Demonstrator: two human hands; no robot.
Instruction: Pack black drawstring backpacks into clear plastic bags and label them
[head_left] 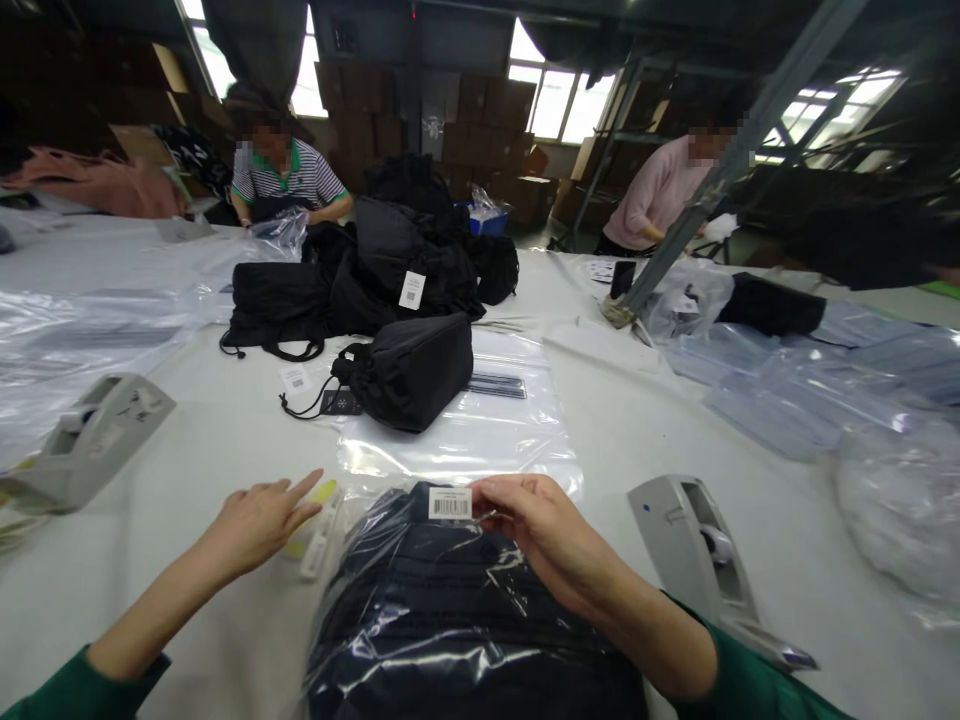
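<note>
- The work in hand seems to be handling a label (450, 504) on a wrapped bundle (465, 610), which lies dark under clear film at the lower middle of the frame.
- The right hand (540, 525) reaches over the bundle, its thumb and forefinger close together at the label's right edge; I cannot tell whether they pinch label, film or neither.
- The left hand (259, 522), left of the bundle, has its forefinger extended and thumb apart, near a white strip (313, 548).
- Judging by the creased, glossy film, handling the label calls for a light touch and a flat patch beneath it.
- The white table (615, 430) carries a tape dispenser at lower right (686, 535) and another at middle left (101, 435).
- At centre, a black pouch (412, 375) rests on a clear bag (517, 445), with a black pile (412, 245) above it.
- Plastic sheets (795, 385) spread at right, beyond a slanting post (694, 212).
- Two people work at upper left (289, 178) and upper right (656, 200); cartons (480, 130) and bright windows (559, 100) fill the top.
</note>
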